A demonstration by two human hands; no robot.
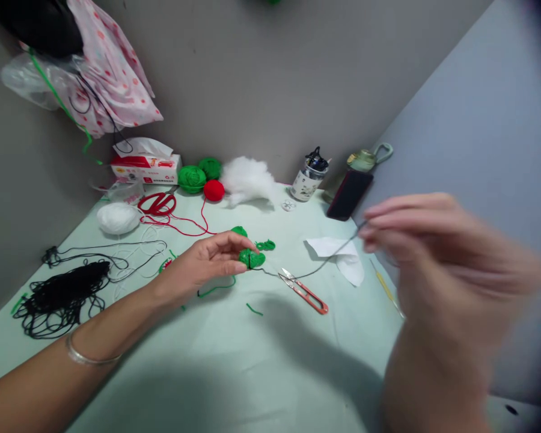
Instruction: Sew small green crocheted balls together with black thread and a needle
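My left hand (220,255) pinches a small green crocheted piece (252,259) that has a dark line of yarn across it. From that piece a strand of black yarn (318,269) runs right and up to my right hand (415,240), whose fingertips are closed on it. The right hand is raised near the camera and blurred; whether a needle is in its fingers cannot be made out. Below the strand lie orange-handled thread snips (309,296). Another green crocheted bit (265,245) rests just behind the held piece.
Left: a black yarn bundle (67,294), a white yarn ball (117,218), red scissors (157,204). Behind: a tissue box (162,170), green yarn balls (192,179), a red ball (214,190), white stuffing (247,180). Right: a pen cup (307,182), a phone (349,193), white paper (338,252), a yellow-handled hook (385,285).
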